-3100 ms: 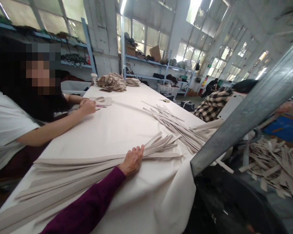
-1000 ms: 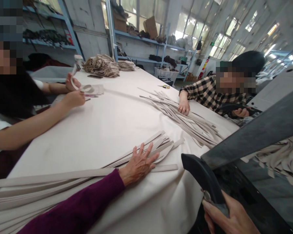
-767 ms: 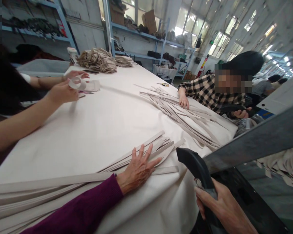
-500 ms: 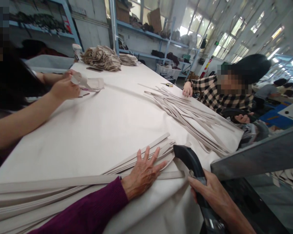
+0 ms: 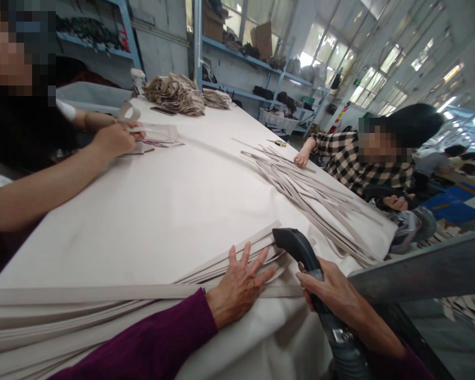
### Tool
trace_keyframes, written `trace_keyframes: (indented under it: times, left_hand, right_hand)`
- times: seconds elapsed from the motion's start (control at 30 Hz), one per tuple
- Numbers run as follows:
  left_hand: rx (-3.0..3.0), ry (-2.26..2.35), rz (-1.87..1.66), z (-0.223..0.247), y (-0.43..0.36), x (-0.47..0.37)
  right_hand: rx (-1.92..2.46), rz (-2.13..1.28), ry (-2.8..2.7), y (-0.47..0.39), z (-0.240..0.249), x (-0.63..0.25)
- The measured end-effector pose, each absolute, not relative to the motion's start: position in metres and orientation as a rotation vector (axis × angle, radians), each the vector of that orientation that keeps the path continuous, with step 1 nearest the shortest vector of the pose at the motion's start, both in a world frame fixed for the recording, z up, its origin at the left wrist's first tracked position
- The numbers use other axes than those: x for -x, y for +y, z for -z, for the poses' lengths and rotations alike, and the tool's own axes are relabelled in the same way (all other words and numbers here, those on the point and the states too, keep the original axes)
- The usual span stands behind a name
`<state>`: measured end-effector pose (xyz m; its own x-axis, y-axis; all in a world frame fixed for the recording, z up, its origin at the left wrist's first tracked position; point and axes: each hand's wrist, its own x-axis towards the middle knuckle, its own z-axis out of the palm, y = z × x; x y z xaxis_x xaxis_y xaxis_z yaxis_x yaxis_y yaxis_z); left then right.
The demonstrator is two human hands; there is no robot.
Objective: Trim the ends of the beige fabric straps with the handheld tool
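My left hand (image 5: 243, 282) lies with its fingers spread over a bundle of long beige fabric strips (image 5: 209, 272), pressing them onto the white-covered table (image 5: 142, 227). The strips run from beneath my sleeve at lower left to the right past my fingertips. In my right hand (image 5: 332, 290) is the handle of a black vacuum hose nozzle (image 5: 298, 245), fingers wrapped round it. Its mouth is over the strips' ends, just beyond my left fingertips; whether it touches them I cannot tell. A ribbed hose (image 5: 348, 359) runs down from the handle.
Across the table, more strips (image 5: 288, 184) lie near a co-worker in a checked shirt (image 5: 340, 153). At left, another person's hands (image 5: 116, 138) hold beige pieces. Small snips (image 5: 277, 143) and a fabric pile (image 5: 174, 95) sit farther back. A metal bar (image 5: 423, 264) borders the right.
My right hand has shifted the nozzle slightly left over the strip ends. My left hand stays spread on the bundle. The co-worker at right has lowered a hand to the strips.
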<state>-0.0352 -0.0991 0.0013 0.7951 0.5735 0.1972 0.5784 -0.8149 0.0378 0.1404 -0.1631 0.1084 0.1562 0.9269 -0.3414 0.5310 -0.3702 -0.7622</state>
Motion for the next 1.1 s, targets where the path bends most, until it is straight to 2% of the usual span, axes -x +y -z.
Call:
trace_keyframes:
  times: [0.4,0.73,1.1]
  left_hand:
    - [3.087,-0.914,0.402,-0.002,-0.095,0.037]
    - [3.047,-1.003,0.483,-0.001,-0.094,0.034]
    - [3.017,-0.939,0.396,0.003,-0.093,0.037]
  right_hand:
    - [2.077,-0.777,-1.137,-0.17,-0.121,-0.174]
    - [2.047,-0.862,-0.994,-0.199,-0.105,-0.18]
    - [1.992,-1.004,-1.013,-0.173,-0.084,-0.18]
